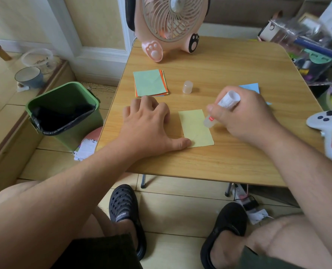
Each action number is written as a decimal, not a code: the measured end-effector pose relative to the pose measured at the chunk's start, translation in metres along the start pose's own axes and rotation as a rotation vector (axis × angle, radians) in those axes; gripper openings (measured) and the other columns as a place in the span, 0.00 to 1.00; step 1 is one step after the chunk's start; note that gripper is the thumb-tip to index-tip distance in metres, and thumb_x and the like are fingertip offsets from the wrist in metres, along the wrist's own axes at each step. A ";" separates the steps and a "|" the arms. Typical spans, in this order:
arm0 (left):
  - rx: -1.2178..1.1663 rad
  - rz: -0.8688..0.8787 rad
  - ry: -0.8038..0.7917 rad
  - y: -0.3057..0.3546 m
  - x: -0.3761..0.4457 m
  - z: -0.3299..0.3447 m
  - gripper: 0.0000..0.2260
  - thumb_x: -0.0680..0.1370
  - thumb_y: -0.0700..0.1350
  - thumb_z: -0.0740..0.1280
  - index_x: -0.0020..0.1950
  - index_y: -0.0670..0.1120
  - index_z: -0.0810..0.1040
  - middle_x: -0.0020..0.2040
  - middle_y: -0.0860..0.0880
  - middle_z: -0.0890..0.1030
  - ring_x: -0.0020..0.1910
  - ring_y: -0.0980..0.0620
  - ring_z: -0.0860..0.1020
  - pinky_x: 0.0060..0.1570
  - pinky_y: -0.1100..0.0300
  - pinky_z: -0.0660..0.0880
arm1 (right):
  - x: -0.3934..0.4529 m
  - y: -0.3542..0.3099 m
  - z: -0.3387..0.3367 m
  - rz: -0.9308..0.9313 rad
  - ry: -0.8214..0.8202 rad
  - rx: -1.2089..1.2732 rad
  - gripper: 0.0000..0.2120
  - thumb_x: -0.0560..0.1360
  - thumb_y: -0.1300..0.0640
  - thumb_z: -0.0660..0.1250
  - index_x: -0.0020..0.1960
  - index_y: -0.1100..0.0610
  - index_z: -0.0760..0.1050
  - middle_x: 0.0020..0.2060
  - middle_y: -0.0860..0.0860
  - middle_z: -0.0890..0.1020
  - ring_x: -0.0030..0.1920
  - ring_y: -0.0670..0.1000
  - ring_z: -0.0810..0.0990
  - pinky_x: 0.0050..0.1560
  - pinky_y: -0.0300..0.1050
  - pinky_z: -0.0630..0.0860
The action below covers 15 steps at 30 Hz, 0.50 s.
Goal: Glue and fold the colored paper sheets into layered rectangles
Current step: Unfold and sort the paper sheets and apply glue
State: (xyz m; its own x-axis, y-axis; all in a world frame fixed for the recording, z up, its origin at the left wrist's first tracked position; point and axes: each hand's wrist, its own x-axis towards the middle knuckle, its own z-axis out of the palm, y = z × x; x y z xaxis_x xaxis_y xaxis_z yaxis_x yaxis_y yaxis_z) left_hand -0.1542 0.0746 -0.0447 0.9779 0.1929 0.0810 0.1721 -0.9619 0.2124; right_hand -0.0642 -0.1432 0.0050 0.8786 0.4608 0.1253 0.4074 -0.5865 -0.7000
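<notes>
On the bench [229,160] we see one yellow sheet [196,128], our left hand [147,121] pressing its near corner with fingers spread. Our right hand [244,115] grips one glue stick [222,109], tip at the sheet's right edge. Beyond the sheet lie one cap [187,87], one stack of colored sheets [150,83] and one blue sheet [249,87].

Soft, even daylight, barely any shadows on the worktop [229,156]. Edges bend fisheye-style, and the clutter [307,32] top right is smeared blurry.
</notes>
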 end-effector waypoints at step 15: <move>-0.014 0.001 0.025 0.000 -0.001 0.001 0.39 0.57 0.85 0.57 0.52 0.56 0.70 0.60 0.52 0.66 0.66 0.44 0.64 0.64 0.47 0.62 | -0.001 -0.009 0.031 -0.092 -0.208 -0.031 0.11 0.73 0.44 0.76 0.41 0.48 0.78 0.35 0.38 0.81 0.33 0.42 0.73 0.32 0.34 0.67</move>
State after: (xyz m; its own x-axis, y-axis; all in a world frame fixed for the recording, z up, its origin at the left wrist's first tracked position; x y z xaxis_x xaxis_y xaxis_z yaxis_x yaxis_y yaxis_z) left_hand -0.1555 0.0741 -0.0461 0.9747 0.1969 0.1054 0.1693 -0.9593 0.2260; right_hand -0.0769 -0.1176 -0.0104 0.7683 0.6390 0.0379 0.4941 -0.5543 -0.6698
